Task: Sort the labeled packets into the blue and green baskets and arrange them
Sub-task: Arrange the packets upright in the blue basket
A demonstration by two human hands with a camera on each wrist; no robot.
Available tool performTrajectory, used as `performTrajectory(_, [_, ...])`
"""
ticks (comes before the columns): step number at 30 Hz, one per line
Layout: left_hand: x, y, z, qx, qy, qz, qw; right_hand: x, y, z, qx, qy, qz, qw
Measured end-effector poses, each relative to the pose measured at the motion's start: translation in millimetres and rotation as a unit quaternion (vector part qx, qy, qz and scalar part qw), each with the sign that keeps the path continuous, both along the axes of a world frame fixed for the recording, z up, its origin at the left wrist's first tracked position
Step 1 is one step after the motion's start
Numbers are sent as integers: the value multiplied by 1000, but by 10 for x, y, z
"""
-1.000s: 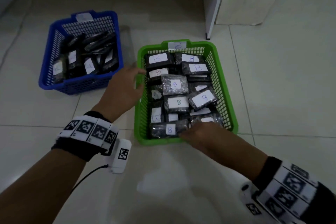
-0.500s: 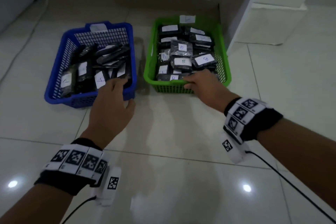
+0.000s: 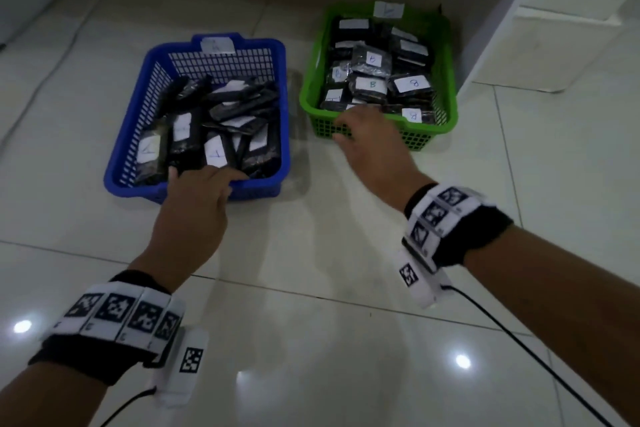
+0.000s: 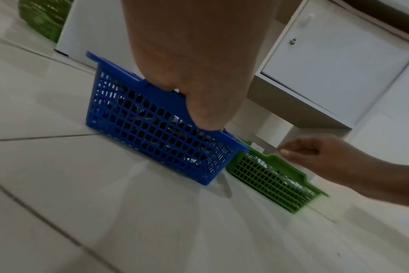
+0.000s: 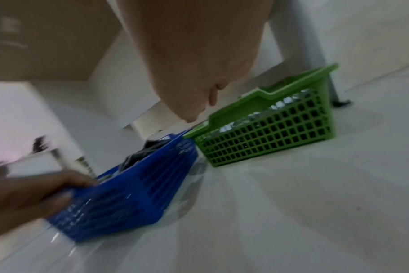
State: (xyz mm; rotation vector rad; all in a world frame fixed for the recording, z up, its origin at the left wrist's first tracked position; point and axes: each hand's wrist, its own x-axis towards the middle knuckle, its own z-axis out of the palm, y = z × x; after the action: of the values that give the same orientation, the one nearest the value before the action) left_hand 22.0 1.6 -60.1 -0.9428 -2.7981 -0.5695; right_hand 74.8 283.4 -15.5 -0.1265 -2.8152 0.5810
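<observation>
The left hand [image 3: 194,215] gripped the blue basket's [image 3: 138,135] near rim, thumb outside. The right hand [image 3: 370,142], fingers loosely curled, hung just at the green basket's [image 3: 446,87] near rim; contact was unclear. Labeled packets [image 3: 372,87] filled both baskets on the tiled floor [image 3: 311,340], beside a white cabinet [image 3: 571,28].

left hand [image 3: 194,215] gripping, right hand [image 3: 370,146] loosely curled, both arms outstretched

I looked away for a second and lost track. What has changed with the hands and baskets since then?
The left hand left the green basket and now grips the blue basket's near rim. The right hand has slid back from the packets to the green basket's front wall. The packets remain inside both baskets.
</observation>
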Motion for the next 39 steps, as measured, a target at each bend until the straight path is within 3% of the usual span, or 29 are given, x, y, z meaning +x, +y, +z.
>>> performTrajectory(3, [298, 52, 102, -2, -26, -24, 999, 267, -380, -18, -16, -33, 164, 986])
performTrajectory(10, [915, -29, 487, -64, -160, -44, 984, 895, -677, -235, 12, -129, 265, 956])
performTrajectory(12, [988, -73, 671, -129, -226, -78, 962, 1037, -713, -199, 27, -134, 287, 948])
performTrajectory(15, [983, -92, 957, -254, -354, -154, 887, 1265, -793, -134, 39, -186, 304, 933])
performTrajectory(17, [907, -95, 1111, -202, -450, -170, 853, 1404, -888, -65, 68, -218, 314, 922])
performTrajectory(18, [854, -91, 1176, -132, -480, -151, 854, 1477, -933, -53, 84, -226, 323, 915])
performTrajectory(19, [778, -91, 1206, -59, -472, -114, 872, 1544, -969, -35, 96, -238, 335, 907])
performTrajectory(21, [605, -103, 1230, 33, -340, -33, 939, 1694, -996, -9, 119, -283, 355, 883])
performTrajectory(22, [516, -126, 1216, 44, -269, -5, 962, 1765, -988, -17, 123, -301, 358, 875])
performTrajectory(24, [350, -215, 1144, 33, -203, 20, 978, 1887, -1013, 62, 151, -321, 362, 862])
performTrajectory(29, [167, -344, 813, -76, -284, 46, 955, 1987, -1028, 343, 112, -454, 377, 799])
performTrajectory(32, [137, -259, 716, -120, -339, 42, 932, 1894, -868, 666, 21, -451, 361, 816])
performTrajectory(35, [-40, -44, 731, -238, -381, 32, 893, 1507, -696, 997, 74, -409, 338, 844])
performTrajectory(36, [-95, 29, 755, -281, -376, 22, 883, 1338, -647, 1110, 102, -394, 326, 853])
performTrajectory(39, [-341, 211, 666, -334, -273, 20, 902, 997, -526, 1312, 147, -359, 279, 878])
